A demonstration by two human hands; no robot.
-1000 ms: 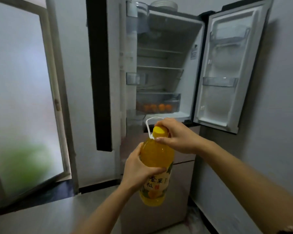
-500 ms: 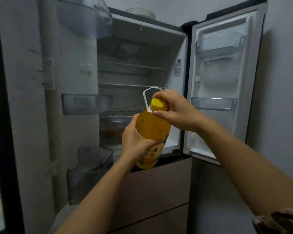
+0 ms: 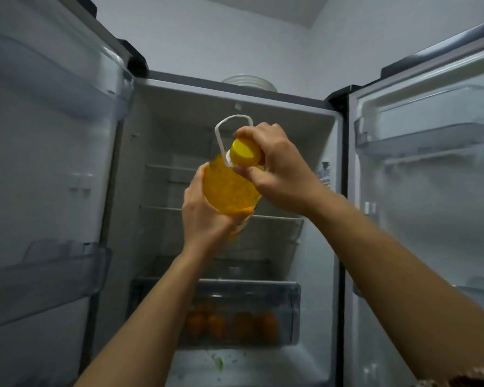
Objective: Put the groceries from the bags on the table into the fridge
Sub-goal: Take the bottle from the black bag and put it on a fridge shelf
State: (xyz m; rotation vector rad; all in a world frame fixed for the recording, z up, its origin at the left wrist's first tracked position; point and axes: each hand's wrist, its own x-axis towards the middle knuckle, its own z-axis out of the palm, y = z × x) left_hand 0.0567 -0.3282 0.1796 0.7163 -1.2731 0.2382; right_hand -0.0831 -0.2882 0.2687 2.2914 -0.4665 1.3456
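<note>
A large bottle of orange juice [image 3: 229, 188], with a yellow cap and a white loop handle, is held up in front of the open fridge [image 3: 235, 107]. My left hand [image 3: 204, 216] grips the bottle's lower body from the left and hides most of its label. My right hand [image 3: 280, 169] holds the neck just under the cap. The bottle tilts with its cap toward me, level with the upper shelves.
Both fridge doors stand wide open, with clear door bins on the left [image 3: 48, 272] and right [image 3: 430, 135]. Glass shelves [image 3: 277, 219] sit behind the bottle. A clear drawer [image 3: 288, 297] below holds several oranges [image 3: 243, 325]. A stack of plates [image 3: 249, 82] sits on the fridge top.
I have moved closer to the fridge and raised the bottle from drawer height to the upper shelves. Both hands keep the same hold. The view has tilted upward.
</note>
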